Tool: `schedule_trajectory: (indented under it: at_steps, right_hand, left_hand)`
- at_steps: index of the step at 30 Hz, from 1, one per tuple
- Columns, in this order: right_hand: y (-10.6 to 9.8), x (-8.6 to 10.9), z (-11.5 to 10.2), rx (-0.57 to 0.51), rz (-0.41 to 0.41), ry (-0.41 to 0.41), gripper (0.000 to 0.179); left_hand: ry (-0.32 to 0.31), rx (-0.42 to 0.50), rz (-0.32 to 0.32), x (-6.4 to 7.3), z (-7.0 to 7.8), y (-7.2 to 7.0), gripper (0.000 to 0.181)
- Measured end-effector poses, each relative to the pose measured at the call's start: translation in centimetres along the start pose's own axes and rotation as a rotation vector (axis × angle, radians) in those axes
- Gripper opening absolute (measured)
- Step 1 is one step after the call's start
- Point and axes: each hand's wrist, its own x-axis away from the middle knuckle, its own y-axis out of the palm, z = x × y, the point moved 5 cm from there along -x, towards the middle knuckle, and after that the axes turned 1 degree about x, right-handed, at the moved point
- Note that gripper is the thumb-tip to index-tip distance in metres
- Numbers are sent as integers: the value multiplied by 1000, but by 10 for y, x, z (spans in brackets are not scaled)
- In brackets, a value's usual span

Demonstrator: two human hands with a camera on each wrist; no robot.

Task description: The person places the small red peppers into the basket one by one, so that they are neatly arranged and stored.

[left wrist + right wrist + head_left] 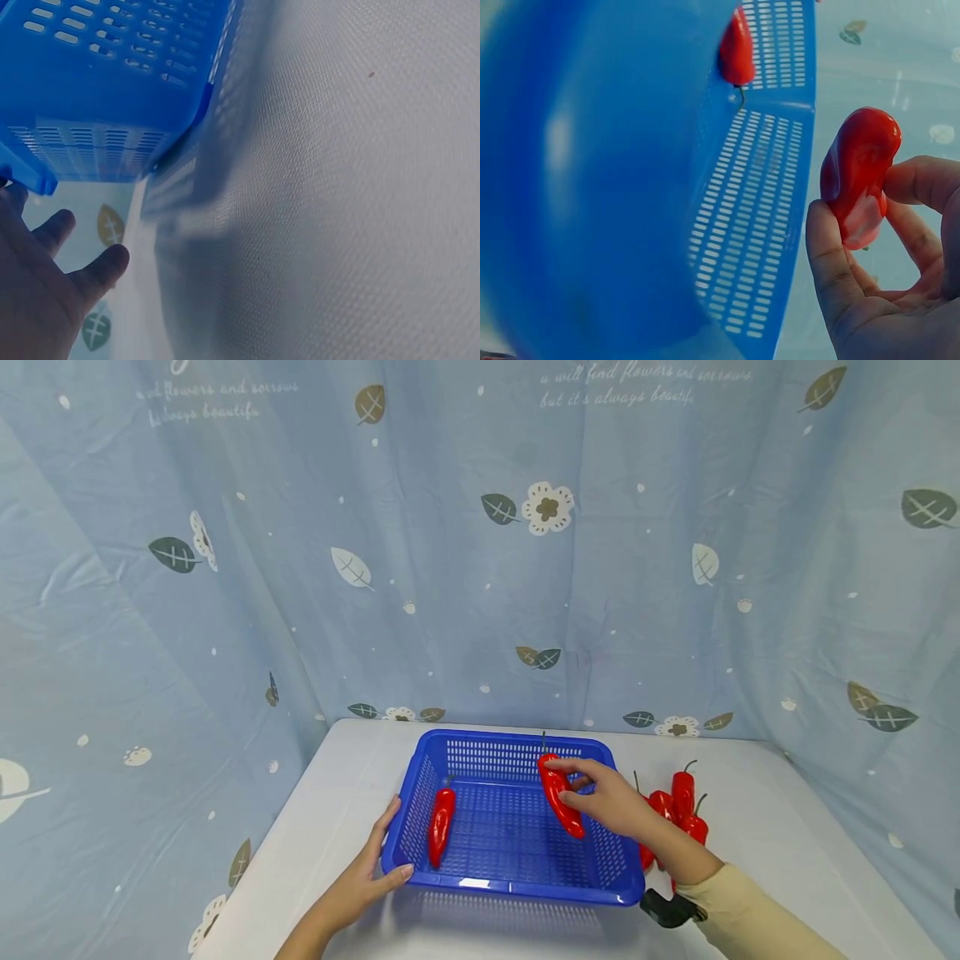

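Observation:
My right hand [607, 797] pinches a long red chili pepper [557, 793] between thumb and fingers, above the right part of a blue plastic basket [517, 888]. Its thin green stem points up toward the back rim. In the right wrist view this pepper [861, 169] overlaps no part of the basket. Another red pepper [442, 827] lies inside along the basket's left side. My left hand [363, 872] rests at the front left corner, thumb on the front rim and fingers spread along the left side. Two outstretched fingers [101, 274] stand off the basket in the left wrist view.
Several red peppers [682, 797] lie in a pile right of the basket, partly hidden by my right forearm. A black object [666, 910] shows beside the right sleeve. The white table [780, 852] ends at a blue patterned curtain [465, 568] behind and at the sides.

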Motion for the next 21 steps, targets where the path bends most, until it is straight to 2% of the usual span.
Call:
schedule_trajectory:
  at_steps: [8, 21]
  right_hand:
    - [7, -8, -1, -13, -3, -2, 49]
    - [5, -13, -8, -47, -34, -35, 49]
  left_hand:
    - [8, 2, 4, 1, -1, -1, 95]
    - [6, 9, 3, 0, 0, 1, 94]
